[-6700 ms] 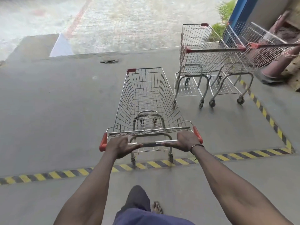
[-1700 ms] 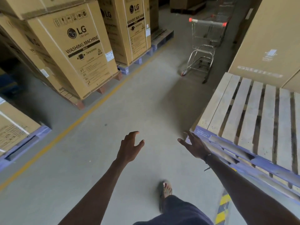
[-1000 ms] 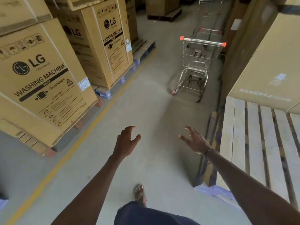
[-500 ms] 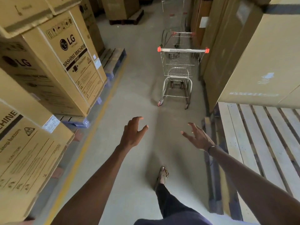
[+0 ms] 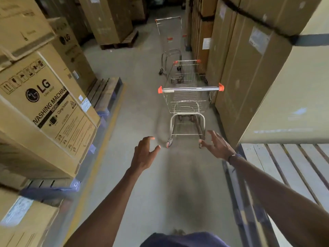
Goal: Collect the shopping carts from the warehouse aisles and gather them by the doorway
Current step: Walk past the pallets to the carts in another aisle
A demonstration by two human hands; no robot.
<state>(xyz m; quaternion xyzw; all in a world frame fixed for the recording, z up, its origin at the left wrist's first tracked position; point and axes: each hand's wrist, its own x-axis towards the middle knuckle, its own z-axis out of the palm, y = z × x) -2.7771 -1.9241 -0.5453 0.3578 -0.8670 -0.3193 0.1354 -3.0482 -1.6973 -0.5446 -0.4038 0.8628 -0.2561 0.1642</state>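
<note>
Straight ahead, at about twelve o'clock, a wire shopping cart (image 5: 188,102) stands in the warehouse aisle with its handle bar (image 5: 190,89) turned toward the person; the bar is metal with orange caps at both ends. Its basket holds nothing that I can see, and the lower rack under it looks bare too. Behind it, a little further at twelve o'clock, a second cart (image 5: 169,45) stands on the concrete floor (image 5: 142,107), also with no goods in its basket. Both arms reach forward. The left hand (image 5: 145,154) is at eleven o'clock, fingers spread and lightly bent, thumb apart, grasping nothing. The right hand (image 5: 218,146) is at one o'clock, also released, with fingers stretched out toward the cart; a dark wristband (image 5: 232,156) sits on its wrist. Neither hand touches the cart; both are near its rear wheels in the view, but well short of the handle. At nine o'clock stacked cardboard boxes (image 5: 48,107) printed "LG" and "WASHING MACHINE" rest on pallets, all closed. At three o'clock tall closed cartons (image 5: 252,72) line the aisle, and a bare wooden pallet (image 5: 292,168) lies at four o'clock. A yellow floor line (image 5: 105,139) runs along the left boxes.
</note>
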